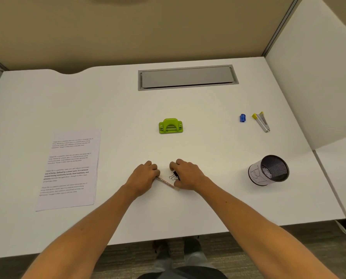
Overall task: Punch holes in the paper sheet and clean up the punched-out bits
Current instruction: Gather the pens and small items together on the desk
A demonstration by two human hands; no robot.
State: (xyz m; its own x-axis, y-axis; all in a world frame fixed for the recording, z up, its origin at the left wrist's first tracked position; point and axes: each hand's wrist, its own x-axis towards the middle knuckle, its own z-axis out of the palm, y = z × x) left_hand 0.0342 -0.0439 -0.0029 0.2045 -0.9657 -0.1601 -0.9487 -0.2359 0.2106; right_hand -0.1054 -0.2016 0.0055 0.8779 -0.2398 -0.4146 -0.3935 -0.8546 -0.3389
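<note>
1. A white worktop point(208, 158) fills the head view, with tan partition walls along its far edge and a white panel at its right edge.
2. Two bare forearms reach in from the near edge; both hands rest on the worktop near its middle, just apart from each other.
3. The left hand point(145, 177) has its fingers curled round one end of a thin pencil point(167, 183), which lies slanted on the worktop toward the right hand.
4. The right hand point(188, 175) has its fingers curled over a black binder clip point(174, 175); the clip's wire handles stick out to the left between the two hands. The far end of the pencil touches this hand's thumb.
5. A green hole punch point(170, 126) stands upright beyond the hands, near the middle of the worktop, well apart from them and untouched.
6. A printed paper sheet point(71, 170) lies flat toward the left edge, seemingly the top of a thin stack, well apart from the punch.
7. A grey cable hatch point(188, 77) is set into the worktop by the far edge.
8. Toward the right edge lie a small blue pencil sharpener point(242, 118) and, just beside it, a silver staple remover with yellow tips point(261, 121).
9. A black mesh pen cup point(269, 170), wrapped in a handwritten paper label, stands tilted toward the viewer near the right edge.
</note>
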